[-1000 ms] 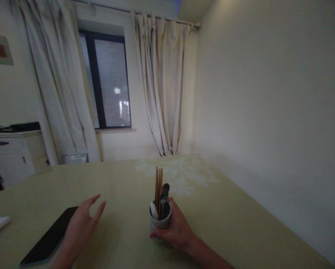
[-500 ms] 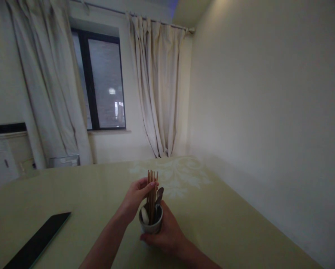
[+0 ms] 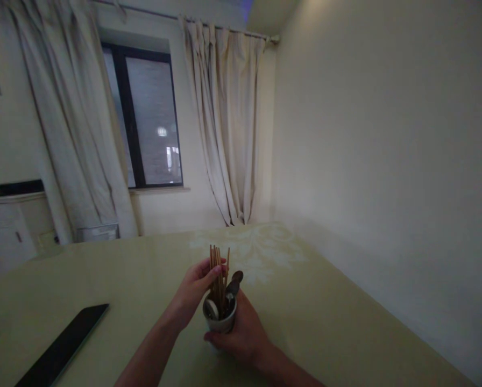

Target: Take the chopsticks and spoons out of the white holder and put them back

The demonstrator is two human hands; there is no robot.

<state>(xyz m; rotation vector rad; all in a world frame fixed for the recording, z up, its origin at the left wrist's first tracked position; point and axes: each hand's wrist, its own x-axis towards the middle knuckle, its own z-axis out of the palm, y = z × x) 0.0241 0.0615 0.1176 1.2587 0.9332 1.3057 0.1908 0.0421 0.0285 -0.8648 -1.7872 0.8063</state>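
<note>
A small light-coloured cup stands near the front middle of the table, and my right hand is wrapped round its right side and front. Several thin wooden chopsticks rise out of it, slightly fanned at the top. My left hand pinches the chopsticks near their upper ends, thumb on the near side. One chopstick leans a little apart to the right. Dark spoons lean toward the right rim, and a pale rounded spoon sits at the left inside the cup. The cup's bottom is hidden by my right hand.
The yellow-green table has a pale floral pattern at its far end. On the left lies a flat black slab. A wall runs along the right edge. Curtains and a window stand behind.
The chopsticks have spread slightly, one tilting right. The dark spoons lean further right, and the pale spoon has turned a little in the cup. The view has shifted slightly.
</note>
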